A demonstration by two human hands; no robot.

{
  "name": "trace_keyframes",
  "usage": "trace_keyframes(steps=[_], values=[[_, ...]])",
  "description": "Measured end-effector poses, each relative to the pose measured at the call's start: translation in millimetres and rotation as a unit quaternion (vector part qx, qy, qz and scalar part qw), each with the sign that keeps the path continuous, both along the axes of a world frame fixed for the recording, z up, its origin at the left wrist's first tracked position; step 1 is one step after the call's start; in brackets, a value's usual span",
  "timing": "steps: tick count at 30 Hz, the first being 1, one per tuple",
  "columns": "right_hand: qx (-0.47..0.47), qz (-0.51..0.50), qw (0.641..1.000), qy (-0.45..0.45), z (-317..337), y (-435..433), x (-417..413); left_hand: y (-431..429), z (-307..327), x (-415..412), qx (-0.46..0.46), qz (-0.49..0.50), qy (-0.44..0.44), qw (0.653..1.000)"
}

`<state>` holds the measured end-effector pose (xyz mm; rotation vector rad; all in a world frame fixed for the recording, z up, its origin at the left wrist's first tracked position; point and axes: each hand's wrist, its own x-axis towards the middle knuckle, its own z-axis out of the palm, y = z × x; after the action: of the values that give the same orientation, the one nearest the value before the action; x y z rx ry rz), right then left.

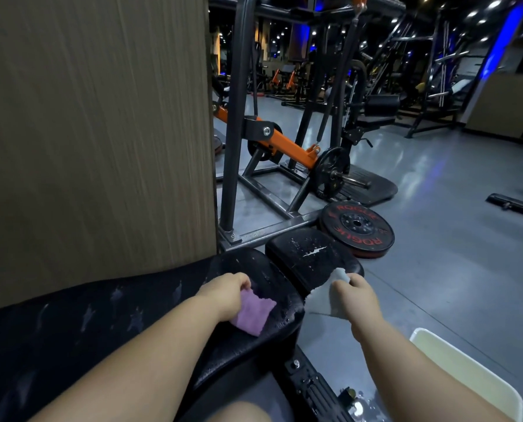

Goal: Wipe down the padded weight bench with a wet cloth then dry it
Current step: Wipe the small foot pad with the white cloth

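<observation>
Left hand (226, 292) bunches the purple cloth (254, 313) flat on the bench (117, 315) pad near its far end; it's soft and floppy, best kept wadded. Right hand (357, 295) pinches a pale cloth (324, 300) hanging just off the bench's right edge, and the vinyl looks wet and slick.

A weight plate (357, 229) lies behind the bench (254, 345).

The bench (101, 318) (wet, black) bears a purple cloth (254, 313).

Glossy, wet black vinyl bench pad (254, 339) under a fuzzy purple cloth (254, 312).
</observation>
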<state>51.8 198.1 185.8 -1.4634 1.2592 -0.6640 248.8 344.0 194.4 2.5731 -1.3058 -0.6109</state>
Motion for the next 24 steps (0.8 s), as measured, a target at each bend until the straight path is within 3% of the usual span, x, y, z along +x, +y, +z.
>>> trace_keyframes(steps=[3, 5, 7, 9, 11, 14, 18, 24], values=[[0.001, 0.011, 1.000, -0.005, -2, -5, -4, -4, -7, -5, -0.024, -0.007, -0.112, 0.993], [-0.003, 0.032, 0.999, -0.016, -4, -7, -4, -15, -7, -12, -0.080, -0.019, -0.117, 0.990], [-0.004, 0.061, 0.997, -0.043, -6, -7, -2, -30, -5, -23, -0.115, -0.010, -0.032, 0.993], [-0.003, 0.091, 0.993, -0.070, -5, -6, 3, -44, -1, -38, -0.145, 0.036, 0.139, 0.979], [0.002, 0.117, 0.988, -0.097, -2, -5, 7, -55, 4, -50, -0.170, 0.071, 0.276, 0.943], [0.000, 0.127, 0.986, -0.111, 1, -7, 10, -64, 5, -54, -0.205, 0.134, 0.405, 0.881], [-0.057, 0.101, 0.992, -0.051, 0, -14, 10, -73, 2, -48, -0.260, 0.177, 0.429, 0.847], [-0.108, 0.063, 0.992, -0.023, 0, -17, 15, -78, 13, -49, -0.249, 0.245, 0.514, 0.783]])
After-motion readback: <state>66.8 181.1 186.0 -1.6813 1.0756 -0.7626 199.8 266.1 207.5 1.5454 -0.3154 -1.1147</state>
